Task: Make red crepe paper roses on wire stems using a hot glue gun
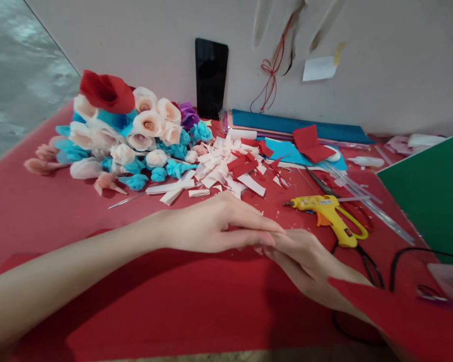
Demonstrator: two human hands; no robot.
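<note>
The fingers of the left hand (209,223) are laid nearly straight against the right hand (305,256), and whether anything is pinched between them cannot be made out. At four o'clock from the hands, the right forearm (342,272) is overlapped by a red paper sheet (411,317). Paper scraps (219,163) are heaped at eleven, crepe-paper flowers (151,123) at ten, and a small white bottle (367,161), contents hidden, is seen at two, beyond a yellow hot-glue gun (340,226)

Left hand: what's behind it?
Behind the left hand, pale and red scraps lie on the table. What lies directly beneath the hand is covered, so I can't tell.
</note>
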